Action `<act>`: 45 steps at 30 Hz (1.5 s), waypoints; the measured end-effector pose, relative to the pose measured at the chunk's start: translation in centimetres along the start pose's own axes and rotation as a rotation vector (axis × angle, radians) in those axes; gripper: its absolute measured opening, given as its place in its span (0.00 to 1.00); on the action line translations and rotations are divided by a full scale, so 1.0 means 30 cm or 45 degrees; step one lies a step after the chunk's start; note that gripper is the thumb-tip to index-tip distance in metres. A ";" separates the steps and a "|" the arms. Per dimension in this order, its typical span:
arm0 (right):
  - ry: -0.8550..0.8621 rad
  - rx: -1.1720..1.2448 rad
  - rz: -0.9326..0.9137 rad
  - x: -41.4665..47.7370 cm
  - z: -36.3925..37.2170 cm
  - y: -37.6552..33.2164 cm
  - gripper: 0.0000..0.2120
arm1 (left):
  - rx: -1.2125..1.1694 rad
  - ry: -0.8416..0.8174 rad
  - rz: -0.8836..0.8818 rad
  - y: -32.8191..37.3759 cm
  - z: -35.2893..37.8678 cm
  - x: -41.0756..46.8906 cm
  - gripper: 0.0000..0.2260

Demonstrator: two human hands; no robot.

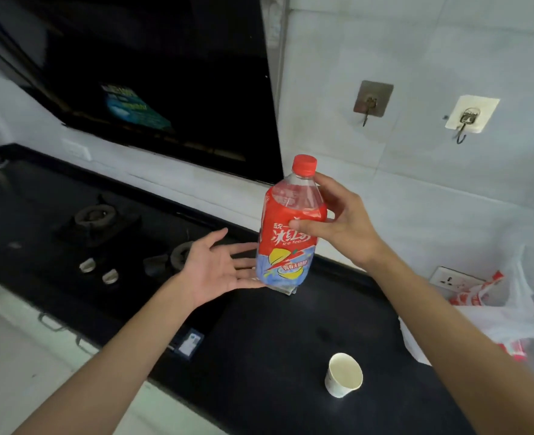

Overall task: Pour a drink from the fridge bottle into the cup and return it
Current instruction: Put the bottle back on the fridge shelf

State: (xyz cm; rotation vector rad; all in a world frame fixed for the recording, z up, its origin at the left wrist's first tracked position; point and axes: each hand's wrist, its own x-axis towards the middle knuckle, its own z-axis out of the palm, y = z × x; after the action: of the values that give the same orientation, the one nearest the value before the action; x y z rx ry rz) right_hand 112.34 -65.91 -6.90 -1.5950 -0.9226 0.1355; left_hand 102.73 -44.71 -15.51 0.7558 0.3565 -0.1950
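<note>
Black countertop [259,340] below us: our right hand [337,227] clamps the capped bottle [287,233] high, our left hand [215,268] spread beneath to steady it, the cup [343,375] waiting empty nearby.

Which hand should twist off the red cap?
Probably the left hand: it is open and free beside the bottle, while the right hand grips the bottle just below the cap.

Gas hob [102,233], two wall hooks [373,100], perhaps a plastic bag [491,315].
</note>
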 end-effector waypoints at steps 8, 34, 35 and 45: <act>-0.343 0.086 -0.117 0.018 0.201 -0.113 0.33 | -0.069 0.176 0.248 -0.035 -0.083 -0.342 0.34; -1.362 0.646 -0.329 -0.182 1.570 -0.926 0.36 | -0.207 0.916 1.153 -0.156 -0.499 -1.912 0.39; -1.388 0.659 -0.331 -0.214 1.618 -0.952 0.37 | -0.208 0.937 1.158 -0.165 -0.509 -1.969 0.39; -1.506 0.758 -0.340 -0.441 2.013 -1.143 0.34 | -0.324 1.055 1.266 -0.272 -0.650 -2.399 0.39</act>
State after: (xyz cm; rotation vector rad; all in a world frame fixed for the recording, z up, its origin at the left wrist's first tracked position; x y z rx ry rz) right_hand 53.13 -28.30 1.79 -0.7173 -1.7563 1.1329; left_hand 29.15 -33.64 -6.16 0.6542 0.7209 1.1121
